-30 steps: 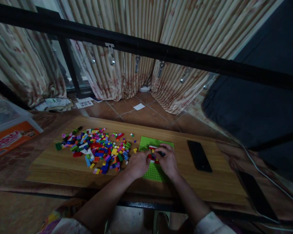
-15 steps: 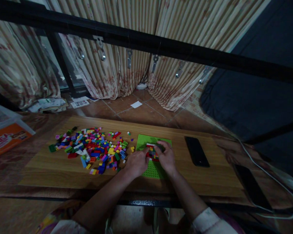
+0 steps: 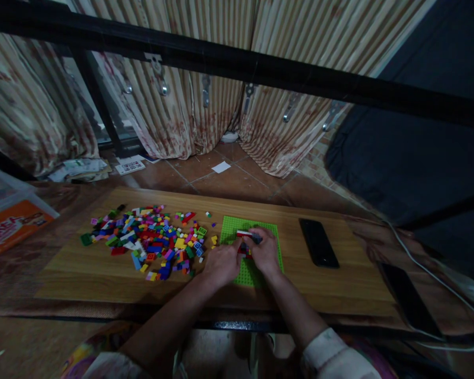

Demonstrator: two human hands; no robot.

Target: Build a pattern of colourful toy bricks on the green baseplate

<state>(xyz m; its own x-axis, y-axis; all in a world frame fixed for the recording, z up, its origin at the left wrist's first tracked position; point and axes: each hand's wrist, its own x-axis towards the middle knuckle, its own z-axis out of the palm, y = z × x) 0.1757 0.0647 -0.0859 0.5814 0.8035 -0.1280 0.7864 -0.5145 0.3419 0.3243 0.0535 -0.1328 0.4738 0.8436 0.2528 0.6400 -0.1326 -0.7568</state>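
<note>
A green studded baseplate (image 3: 250, 276) lies on the wooden board, and a small structure of toy bricks (image 3: 244, 233) in white, red and grey stands on it. My left hand (image 3: 222, 263) grips the structure's left side, thumb and fingers closed against it. From the right, my right hand (image 3: 266, 251) has its fingers bent over the top and far side, by a dark grey brick (image 3: 256, 238). Much of the structure is hidden under my fingers. Left of the plate spreads a pile of loose, many-coloured toy bricks (image 3: 154, 237).
Right of the baseplate lies a black phone (image 3: 319, 243) on the wooden board (image 3: 114, 292). A second dark phone-like slab (image 3: 408, 300) with a white cable (image 3: 422, 266) is beyond the board's right end. A clear box with an orange label (image 3: 16, 226) stands far left.
My right hand's fingers have shifted slightly and bent further over the brick structure. My left hand stays at its left side. The camera view has moved a little.
</note>
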